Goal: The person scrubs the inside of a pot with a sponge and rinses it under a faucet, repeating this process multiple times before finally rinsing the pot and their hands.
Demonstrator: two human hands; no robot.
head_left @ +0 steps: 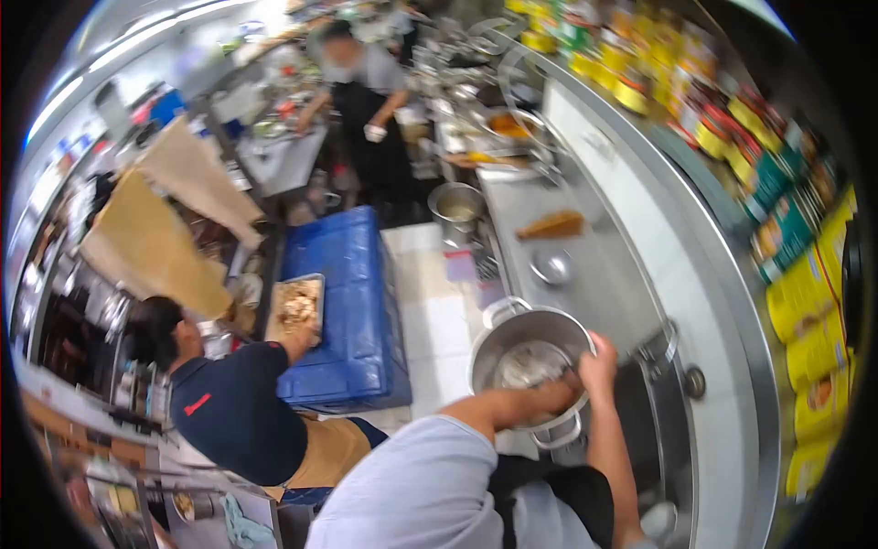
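Observation:
A large two-handled metal pot (pixel 485 361) is tilted at the edge of the steel counter, beside the sink. Its inside shows a shiny, pale bottom; I cannot make out whether liquid lies in it. My right hand (pixel 599 363) grips the pot's rim on the right side, fingers closed. My left hand (pixel 567 392) reaches across into the pot, near the inner wall on the same side. Its fingers are blurred and partly hidden, so their shape and anything in them do not show.
On the counter (pixel 604 265) lie a small metal bowl (pixel 552 266) and a brown wedge-shaped object (pixel 551 225). A sink (pixel 640 412) is at right. Left, a co-worker (pixel 238 412) reaches to a food tray (pixel 299 309) on a blue chest (pixel 352 274). Another person (pixel 370 119) stands behind.

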